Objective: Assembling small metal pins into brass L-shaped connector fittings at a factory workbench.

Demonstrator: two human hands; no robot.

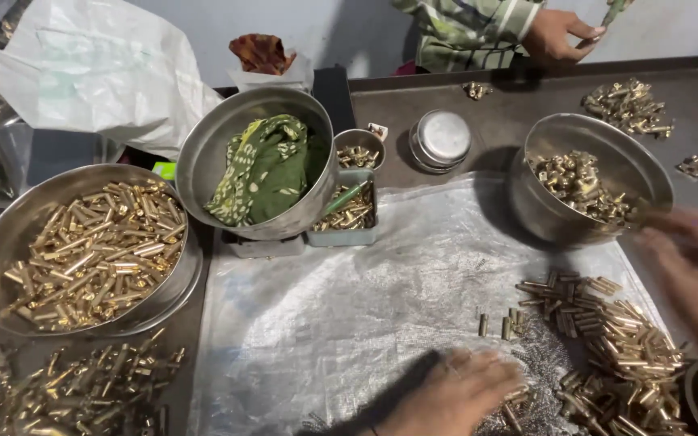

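My left hand [446,396] lies low at the bottom middle, blurred, fingers spread over the clear plastic sheet [341,323] beside a heap of small brass tubes [607,347]. It touches the heap's left edge and grips nothing that I can see. At the right edge my right hand [692,266] is also blurred, hovering next to the rim of a tilted steel bowl [543,206] half full of short brass fittings [579,186]. Whether it holds a piece is unclear.
A large steel bowl of brass tubes [90,250] stands at the left, loose tubes [66,391] below it. Another bowl holds a green cloth [264,165]. A small tray of parts [345,214], a steel lidded tin [442,139] and another person's hand [559,34] lie beyond.
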